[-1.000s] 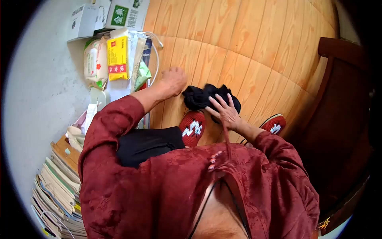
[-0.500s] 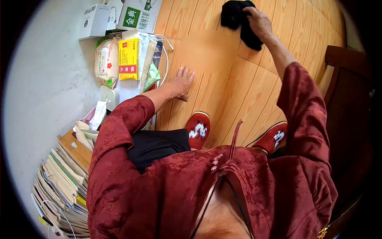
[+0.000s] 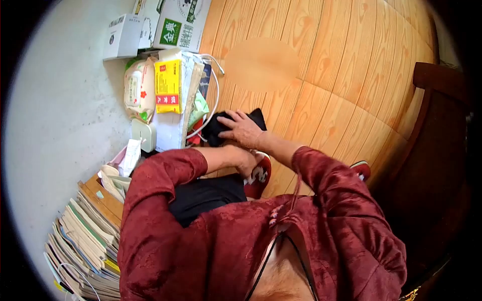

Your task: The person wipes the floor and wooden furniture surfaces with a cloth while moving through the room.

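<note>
My right hand [image 3: 245, 129] lies with spread fingers on top of a black, fuzzy, soft thing [image 3: 213, 133]. One pointed corner of it sticks out past my knuckles; I cannot make out its kind. Close below, my left hand [image 3: 242, 160] bends downward against the left side of a red knitted shoe [image 3: 258, 184] with a white pattern. Its fingers are mostly hidden, so whether they grip the shoe does not show. The other red shoe [image 3: 361, 169] shows in part, at the right beyond my sleeve.
Wooden flooring [image 3: 331, 60] stretches ahead. Along the left wall stand milk cartons [image 3: 186, 25], a wipes pack [image 3: 139, 90], a yellow box [image 3: 168, 85], a white cable [image 3: 217, 95] and stacked papers [image 3: 75, 236]. Dark wooden furniture [image 3: 427, 125] is at the right.
My right hand and the black fuzzy thing have come from the far right to near my left foot. My left hand has moved from flat above the floor down to the shoe.
</note>
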{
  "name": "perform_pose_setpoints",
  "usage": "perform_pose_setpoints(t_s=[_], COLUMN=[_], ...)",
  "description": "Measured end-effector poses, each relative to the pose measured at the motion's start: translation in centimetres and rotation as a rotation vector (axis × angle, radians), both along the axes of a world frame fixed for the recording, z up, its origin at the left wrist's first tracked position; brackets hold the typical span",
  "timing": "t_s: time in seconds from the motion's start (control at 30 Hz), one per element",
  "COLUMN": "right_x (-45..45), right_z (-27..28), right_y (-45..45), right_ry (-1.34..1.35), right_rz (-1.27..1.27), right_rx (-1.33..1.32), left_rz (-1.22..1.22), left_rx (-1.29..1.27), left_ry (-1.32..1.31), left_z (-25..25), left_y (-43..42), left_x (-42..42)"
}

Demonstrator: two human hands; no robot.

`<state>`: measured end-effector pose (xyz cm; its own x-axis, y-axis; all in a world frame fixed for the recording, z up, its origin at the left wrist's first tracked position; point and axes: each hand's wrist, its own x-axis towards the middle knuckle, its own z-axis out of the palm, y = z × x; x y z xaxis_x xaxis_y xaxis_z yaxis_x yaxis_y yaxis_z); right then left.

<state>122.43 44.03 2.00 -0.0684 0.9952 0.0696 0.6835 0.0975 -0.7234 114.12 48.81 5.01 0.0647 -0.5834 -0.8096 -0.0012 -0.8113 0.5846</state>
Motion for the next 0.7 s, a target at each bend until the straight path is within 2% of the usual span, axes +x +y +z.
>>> perform_pose_setpoints(t_s=[0.07, 0.1, 0.2, 0.27, 0.37, 0.43, 0.47, 0.5, 0.57, 0.63, 0.7], right_x=[0.1, 0.5, 3.4, 7.5, 16.8, 23.2, 26.0, 28.4, 31.9, 33.1, 33.4], right_z=[-0.6, -0.8, -2.5, -3.8, -3.4, -3.9, -3.6, -2.9, -4.1, -2.9, -3.0], right_y=[1.4, 1.9, 2.8, 4.2, 5.8, 4.6, 3.4, 1.9, -1.3, -3.6, -3.9], right_ry=[-0.141, -0.133, -0.238, -0.347, -0.413, -0.513, -0.591, -0.636, -0.611, -0.412, -0.223], right_rz=[0.134, 0.141, -0.158, -0.374, -0.566, -0.749, -0.838, -0.862, -0.909, -0.867, -0.874], right_rx=[-0.181, -0.175, -0.004, 0.042, -0.075, -0.079, -0.037, -0.08, 0.028, 0.032, 0.114], left_rz=[-0.047, -0.012, 0.086, 0.176, 0.287, 0.396, 0.338, 0.399, 0.433, 0.469, 0.514], left_rx=[0.092, 0.061, -0.025, 0.033, 0.063, 0.069, 0.145, 0.242, 0.341, 0.334, 0.305], left_ry=[0.016, 0.0, -0.065, -0.248, -0.444, -0.756, -0.882, -1.015, -1.122, -1.268, -1.338], left_z=[0.1, -0.4, -1.8, -0.1, 1.3, -0.6, -1.0, -1.6, -4.0, -7.6, -8.6], left_y=[-0.6, -0.6, 0.3, 0.8, 1.6, 3.0, 4.1, 4.9, 6.7, 7.0, 7.0], left_x=[-0.4, 0.3, 4.2, 6.5, 10.5, 12.5, 14.0, 14.7, 15.4, 13.8, 13.5])
